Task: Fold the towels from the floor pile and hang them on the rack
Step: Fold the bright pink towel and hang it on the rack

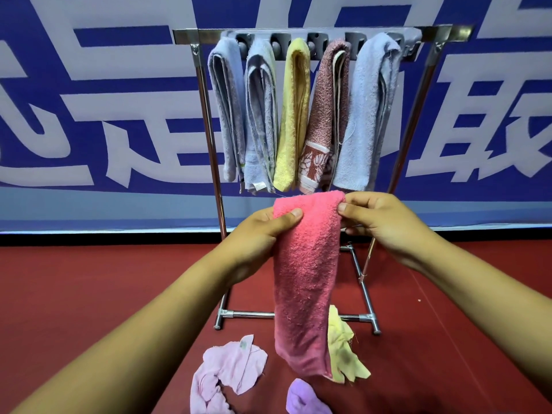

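Note:
A pink towel (304, 279), folded into a long narrow strip, hangs down in front of me. My left hand (263, 231) grips its upper left edge, thumb on the front. My right hand (379, 222) pinches its upper right corner. Behind it stands the metal rack (206, 115), with several folded towels hanging from its top bar: blue ones (227, 109), a yellow one (294, 115) and a reddish patterned one (325, 115). On the floor lie a pale pink towel (227, 375), a purple towel (301, 397) and a yellow towel (343, 354), partly hidden by the pink strip.
The floor (89, 294) is red. A blue banner (89, 100) with large white characters covers the wall right behind the rack. The rack's base bars (367, 303) reach forward on the floor towards the loose towels.

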A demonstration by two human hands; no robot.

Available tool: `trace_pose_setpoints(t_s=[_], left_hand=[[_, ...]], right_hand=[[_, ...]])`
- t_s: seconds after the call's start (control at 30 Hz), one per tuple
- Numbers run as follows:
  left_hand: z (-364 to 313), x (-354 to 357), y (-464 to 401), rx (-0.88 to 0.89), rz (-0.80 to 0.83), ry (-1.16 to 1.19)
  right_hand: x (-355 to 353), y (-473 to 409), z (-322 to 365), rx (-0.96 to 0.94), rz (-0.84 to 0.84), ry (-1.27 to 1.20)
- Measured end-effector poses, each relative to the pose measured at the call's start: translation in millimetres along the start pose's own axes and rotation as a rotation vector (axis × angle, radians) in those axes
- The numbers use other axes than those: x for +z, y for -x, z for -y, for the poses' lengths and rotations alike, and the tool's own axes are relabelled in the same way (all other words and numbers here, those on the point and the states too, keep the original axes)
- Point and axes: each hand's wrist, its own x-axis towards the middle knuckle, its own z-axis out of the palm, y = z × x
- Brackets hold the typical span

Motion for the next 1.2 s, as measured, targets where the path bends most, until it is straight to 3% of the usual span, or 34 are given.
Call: trace_pose_setpoints(t_s=[0.43,0.73,0.93,1.1,1.2], left_hand=[[5.6,0.9,6.9,-0.049,0.055,0.073],[0.6,-1.3,5.3,-0.032,0.031,0.112],[-7.5,0.3,2.8,-0.002,0.043,0.124],[-13.9,-0.8,2.7,0.003,0.041,0.124],[-15.2,-3.2,4.1,0.002,0.039,0.146]], right_hand=[[6.8,4.1,2.8,0.004,0.060,-0.029],[3.9,4.2,1.0,-0.035,-0.043,-0.089],[-3.3,9.2,-9.4,-0.079,0.063,-0.045],[-1.5,16.6,-12.1,-0.055,0.217,-0.144],[8.7,14.9,-8.9,-0.134,0.140,-0.062]])
